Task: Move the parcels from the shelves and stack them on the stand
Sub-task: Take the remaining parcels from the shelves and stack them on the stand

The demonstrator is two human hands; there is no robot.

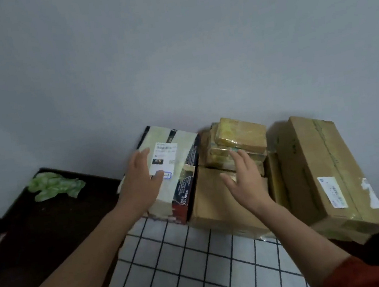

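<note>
A pale taped parcel (181,159) with a white label and dark printed sides lies on the stand (175,265), which is covered by a white black-checked cloth. My left hand (140,178) rests flat on the parcel's top, fingers straight. To its right lies a flat brown carton (210,203) with several small yellow-taped packets (240,136) stacked on it. My right hand (246,177) hovers open over that carton, fingertips at the packets. A long brown box (322,174) lies at the far right.
The grey wall (171,49) stands right behind the parcels. Left of the stand is a dark surface (38,230) with a crumpled green bag (54,185) on it. The long box overhangs the stand's right edge.
</note>
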